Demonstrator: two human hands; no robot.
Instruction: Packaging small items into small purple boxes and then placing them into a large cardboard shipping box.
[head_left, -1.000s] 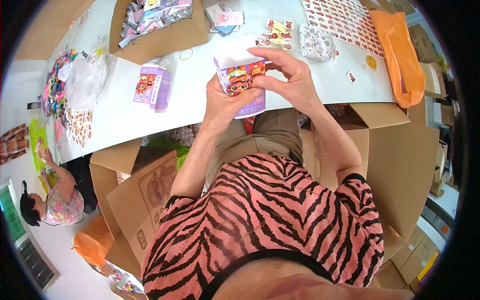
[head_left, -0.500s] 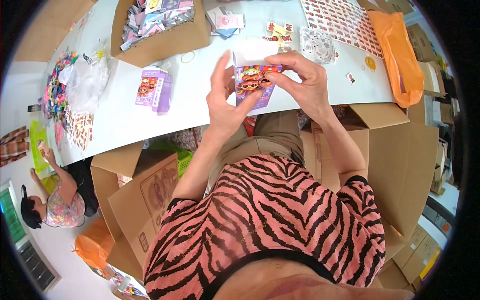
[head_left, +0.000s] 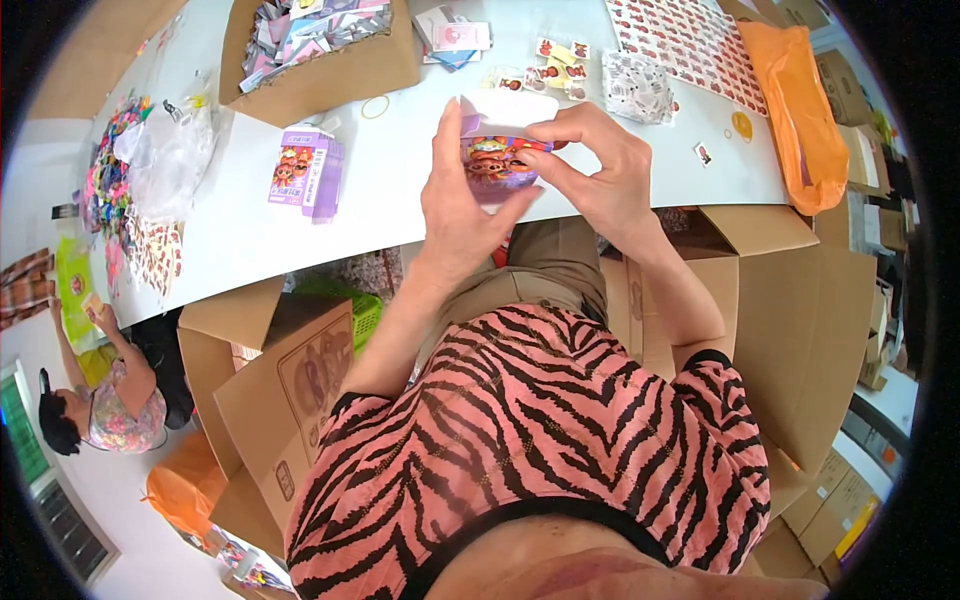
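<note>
Between my two hands, just over the table's near edge, is a small purple carton (head_left: 497, 172) printed with colourful cartoon figures. Its white top flap (head_left: 512, 108) stands raised on the far side. My left hand (head_left: 462, 190) holds the carton's left side, fingers behind and thumb along the front. With thumb and forefinger, my right hand (head_left: 596, 160) pinches the upper right edge; whether anything small sits in that pinch is hidden. To the left, more purple cartons (head_left: 296, 178) of the same kind lie together on the white table.
A cardboard box (head_left: 330, 85) full of small flat packets stands at the far left. Sticker sheets (head_left: 690, 50), a clear bag (head_left: 637, 88) and an orange bag (head_left: 800, 120) lie right. Open cartons (head_left: 800, 330) flank my lap. Another person (head_left: 125, 400) works at the left.
The carton has tipped, so its front looks shorter and the white flap leans further back. My hands stay on it. The person at the left has shifted their arms.
</note>
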